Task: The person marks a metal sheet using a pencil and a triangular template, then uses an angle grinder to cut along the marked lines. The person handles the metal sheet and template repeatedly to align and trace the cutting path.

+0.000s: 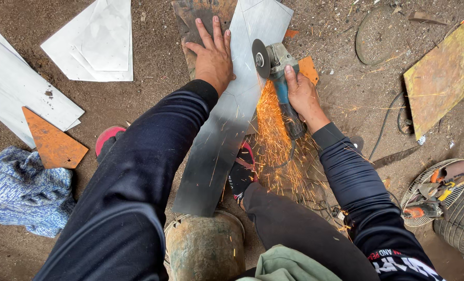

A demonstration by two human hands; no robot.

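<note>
Currently the left hand (213, 54) lies flat and fully open, palm down, fingers spread and pointing away from the person, pressed onto the long metal sheet (226, 125). Fingertips reach past the sheet's left edge onto a rusty plate (195, 15) lying under it. Nothing is gripped; the hand only bears down.

Right hand (300, 93) is closed around the body of the angle grinder (278, 78), fingers wrapped over the blue housing, thumb along the near side. Grinder disc (260, 58) stands upright, on edge against the right border of the sheet. Orange sparks (273, 140) stream from the contact point back toward the person, falling over the ground between the legs.

Sheet position: lies on the dirt ground, running diagonally from top centre of the view down to a dented metal drum (203, 244) near the person's body; its lower end rests at or over the drum's rim, exact contact not clear. A foot in a red-trimmed sandal (242, 171) stands just beside the sheet's right edge.

Surroundings: more pale sheet offcuts (94, 44) lie at upper left, well apart. A rusty orange triangle (52, 143) lies left of the legs, near a blue knitted cloth (26, 190). A yellowish plate (437, 80) lies at right. A wire fan guard (437, 190) at lower right holds small tools.
</note>
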